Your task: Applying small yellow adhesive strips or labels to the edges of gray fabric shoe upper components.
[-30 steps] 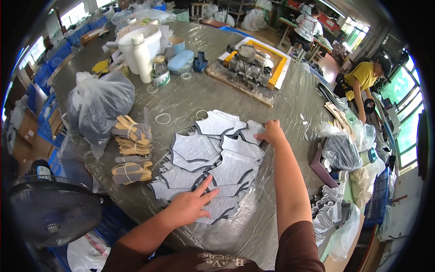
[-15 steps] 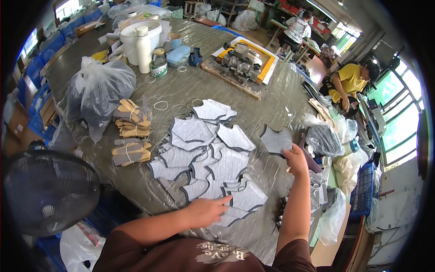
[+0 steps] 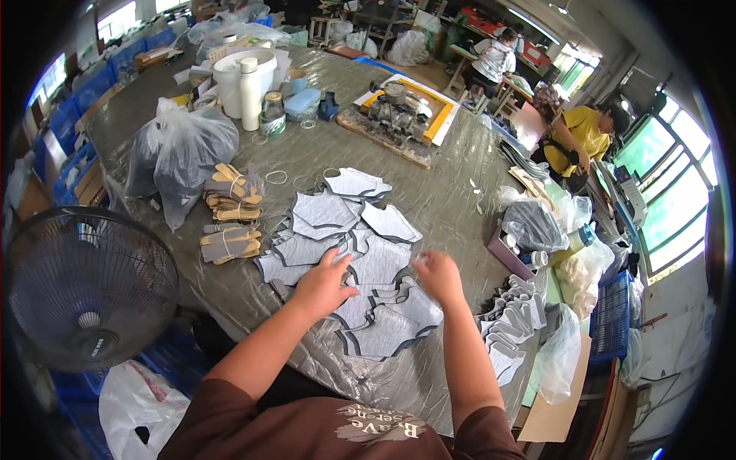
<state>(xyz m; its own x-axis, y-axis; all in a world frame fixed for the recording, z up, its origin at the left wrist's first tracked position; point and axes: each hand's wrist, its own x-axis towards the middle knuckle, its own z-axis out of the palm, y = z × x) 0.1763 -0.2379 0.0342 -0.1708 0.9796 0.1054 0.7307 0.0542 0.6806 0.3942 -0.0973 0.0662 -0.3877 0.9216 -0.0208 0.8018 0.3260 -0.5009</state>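
Note:
A loose heap of grey cut fabric pieces [image 3: 379, 264] with dark edges and curved cut-outs lies on the table in front of me. Over its left side my left hand [image 3: 323, 288] is open, thumb and fingers spread, touching or just above the pieces. At the heap's right edge my right hand [image 3: 439, 276] has loosely bent fingers, and no piece shows in them. Nearer to me, a large piece [image 3: 383, 333] lies on top of others. Small grey pieces [image 3: 510, 326] are piled at the right.
Banded bundles of tan and grey strips [image 3: 230, 244] lie left of the heap, beside a filled plastic bag [image 3: 184, 149]. A black fan [image 3: 92, 287] stands near left. Farther off are a white bucket [image 3: 264, 69] and a metal device [image 3: 399, 107] on a board. Another person [image 3: 583, 138] works at far right.
My right hand has moved left to the heap, and the grey piece it held out at the right is no longer in it. My left hand has moved up and left, its fingers spread.

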